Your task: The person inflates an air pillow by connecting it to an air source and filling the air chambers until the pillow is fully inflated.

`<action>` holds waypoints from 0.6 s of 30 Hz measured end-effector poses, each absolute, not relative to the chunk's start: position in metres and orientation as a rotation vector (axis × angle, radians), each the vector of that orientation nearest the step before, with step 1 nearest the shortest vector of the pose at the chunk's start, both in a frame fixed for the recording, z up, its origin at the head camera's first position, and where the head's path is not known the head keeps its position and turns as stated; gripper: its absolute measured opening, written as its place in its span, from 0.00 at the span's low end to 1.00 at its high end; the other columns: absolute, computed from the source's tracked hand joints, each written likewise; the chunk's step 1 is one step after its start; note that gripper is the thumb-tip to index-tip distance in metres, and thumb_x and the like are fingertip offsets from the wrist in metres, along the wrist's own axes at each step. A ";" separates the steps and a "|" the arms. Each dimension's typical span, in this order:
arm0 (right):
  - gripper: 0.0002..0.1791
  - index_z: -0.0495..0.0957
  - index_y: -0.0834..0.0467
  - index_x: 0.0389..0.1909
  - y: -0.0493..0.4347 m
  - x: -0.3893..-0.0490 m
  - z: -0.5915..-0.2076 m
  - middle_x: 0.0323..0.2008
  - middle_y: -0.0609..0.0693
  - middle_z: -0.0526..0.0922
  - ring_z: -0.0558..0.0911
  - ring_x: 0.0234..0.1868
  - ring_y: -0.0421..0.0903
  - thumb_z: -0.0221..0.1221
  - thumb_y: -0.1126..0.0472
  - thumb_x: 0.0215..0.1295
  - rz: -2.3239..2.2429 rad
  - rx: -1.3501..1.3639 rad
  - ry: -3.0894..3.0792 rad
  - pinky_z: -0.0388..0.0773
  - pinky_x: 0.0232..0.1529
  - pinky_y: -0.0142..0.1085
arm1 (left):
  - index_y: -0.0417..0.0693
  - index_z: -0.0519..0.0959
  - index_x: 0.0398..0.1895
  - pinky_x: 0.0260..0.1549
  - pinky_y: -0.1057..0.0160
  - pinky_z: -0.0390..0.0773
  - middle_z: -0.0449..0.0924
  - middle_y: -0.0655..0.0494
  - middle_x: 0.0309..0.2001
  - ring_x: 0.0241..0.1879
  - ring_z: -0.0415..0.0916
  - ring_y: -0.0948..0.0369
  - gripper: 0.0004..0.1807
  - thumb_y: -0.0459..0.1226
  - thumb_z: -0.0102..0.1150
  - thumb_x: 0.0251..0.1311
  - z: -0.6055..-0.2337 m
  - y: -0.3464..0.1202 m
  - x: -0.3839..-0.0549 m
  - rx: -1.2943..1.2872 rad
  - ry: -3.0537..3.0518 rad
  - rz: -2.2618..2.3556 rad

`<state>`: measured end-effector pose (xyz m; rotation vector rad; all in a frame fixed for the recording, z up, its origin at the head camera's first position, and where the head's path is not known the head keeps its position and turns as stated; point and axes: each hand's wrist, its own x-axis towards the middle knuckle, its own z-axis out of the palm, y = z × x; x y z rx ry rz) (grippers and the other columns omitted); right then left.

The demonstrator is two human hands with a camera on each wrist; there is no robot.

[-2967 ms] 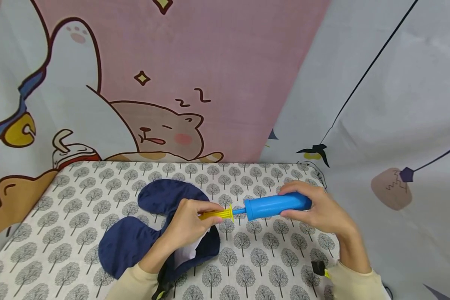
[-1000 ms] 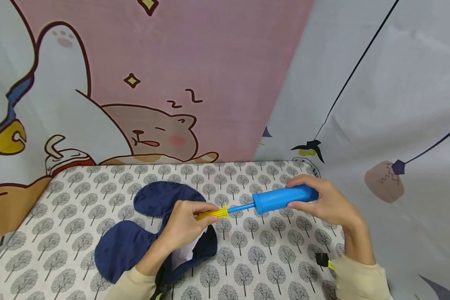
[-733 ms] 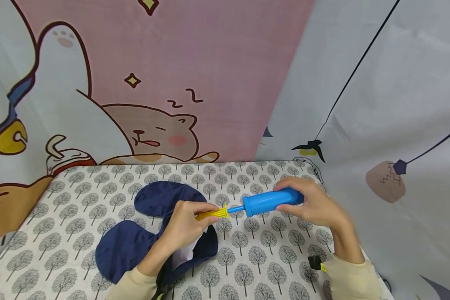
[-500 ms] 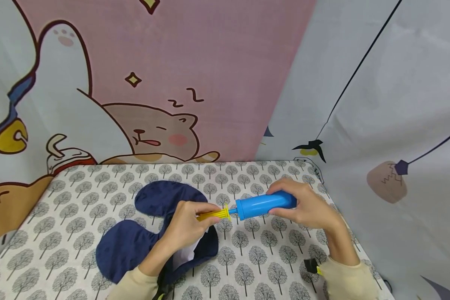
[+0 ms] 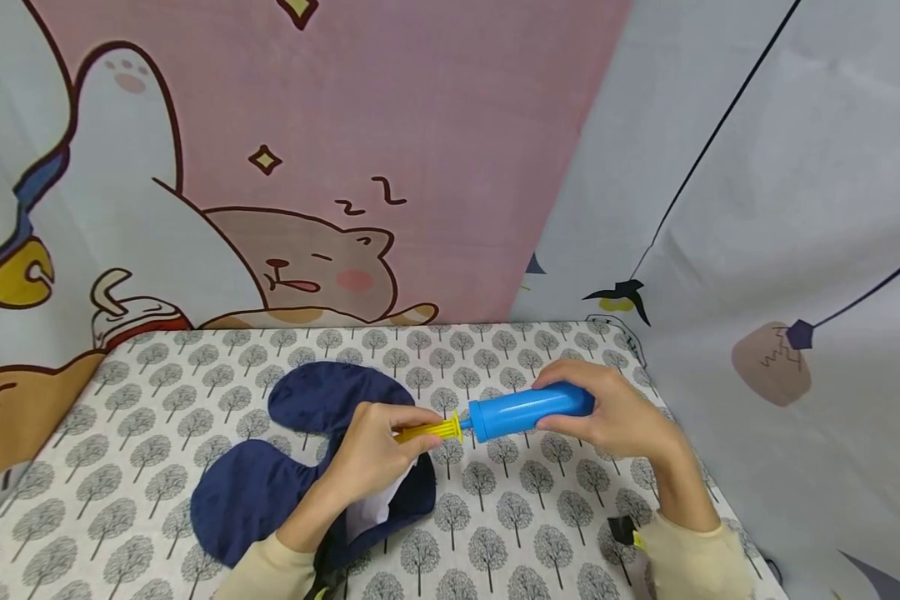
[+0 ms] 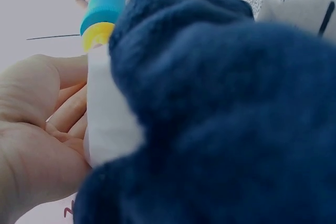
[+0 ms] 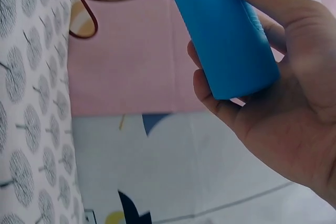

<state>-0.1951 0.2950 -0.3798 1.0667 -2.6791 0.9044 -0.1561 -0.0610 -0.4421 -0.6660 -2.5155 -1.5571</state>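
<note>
A blue hand air pump (image 5: 525, 414) with a yellow ribbed end (image 5: 437, 428) is held nearly level above the table. My right hand (image 5: 618, 415) grips the blue barrel, fingers and thumb wrapped around its far end. My left hand (image 5: 378, 448) pinches the yellow end between thumb and fingers. Only a short stretch of blue rod (image 5: 466, 423) shows between barrel and yellow end. Under my left hand lies a navy cloth piece (image 5: 251, 498) with rounded lobes and white material (image 5: 369, 510) in its opening. In the left wrist view, that white material (image 6: 107, 108) overlaps the yellow end.
The table is covered with a white tree-print cloth (image 5: 495, 533). Behind it hangs a pink and white curtain (image 5: 465, 167) with cartoon animals, and a pale curtain (image 5: 780, 208) runs along the right side.
A second ago the rod was drawn out long. My right hand has since pushed the barrel left, so the rod is almost all inside. My left hand has stayed nearly still.
</note>
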 end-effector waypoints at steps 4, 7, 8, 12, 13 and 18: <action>0.26 0.88 0.41 0.57 0.312 -0.197 -0.377 0.55 0.40 0.91 0.84 0.52 0.37 0.85 0.59 0.60 0.884 0.984 -2.673 0.81 0.55 0.34 | 0.51 0.96 0.51 0.31 0.69 0.83 0.98 0.54 0.46 0.33 0.83 0.71 0.12 0.34 0.82 0.66 -0.441 -0.063 -0.157 -0.671 -2.504 -1.564; 0.28 0.89 0.42 0.59 0.324 -0.197 -0.376 0.57 0.43 0.92 0.84 0.55 0.36 0.86 0.60 0.59 0.889 0.917 -2.676 0.80 0.56 0.33 | 0.51 0.96 0.51 0.28 0.69 0.83 0.98 0.53 0.45 0.31 0.82 0.71 0.12 0.34 0.82 0.66 -0.440 -0.063 -0.158 -0.670 -2.501 -1.567; 0.28 0.89 0.42 0.59 0.327 -0.196 -0.375 0.58 0.44 0.92 0.83 0.56 0.36 0.86 0.60 0.59 0.904 0.898 -2.680 0.80 0.57 0.32 | 0.51 0.96 0.51 0.28 0.69 0.83 0.98 0.53 0.45 0.30 0.81 0.71 0.12 0.34 0.82 0.65 -0.440 -0.064 -0.158 -0.671 -2.499 -1.569; 0.28 0.89 0.43 0.60 0.338 -0.195 -0.371 0.60 0.47 0.91 0.82 0.57 0.34 0.85 0.63 0.59 0.951 0.838 -2.682 0.78 0.57 0.31 | 0.52 0.96 0.51 0.28 0.69 0.82 0.98 0.54 0.45 0.30 0.81 0.71 0.12 0.34 0.81 0.66 -0.440 -0.066 -0.158 -0.670 -2.495 -1.552; 0.29 0.89 0.44 0.60 0.340 -0.194 -0.371 0.61 0.48 0.91 0.82 0.58 0.33 0.85 0.64 0.59 0.954 0.829 -2.681 0.78 0.57 0.30 | 0.51 0.96 0.52 0.28 0.70 0.81 0.98 0.54 0.45 0.30 0.80 0.71 0.12 0.34 0.81 0.66 -0.440 -0.066 -0.158 -0.666 -2.496 -1.551; 0.29 0.89 0.45 0.61 0.343 -0.194 -0.370 0.61 0.49 0.91 0.82 0.58 0.32 0.85 0.64 0.59 0.933 0.822 -2.682 0.77 0.58 0.29 | 0.50 0.96 0.52 0.28 0.70 0.80 0.98 0.52 0.46 0.30 0.81 0.71 0.12 0.34 0.81 0.66 -0.440 -0.064 -0.157 -0.649 -2.504 -1.556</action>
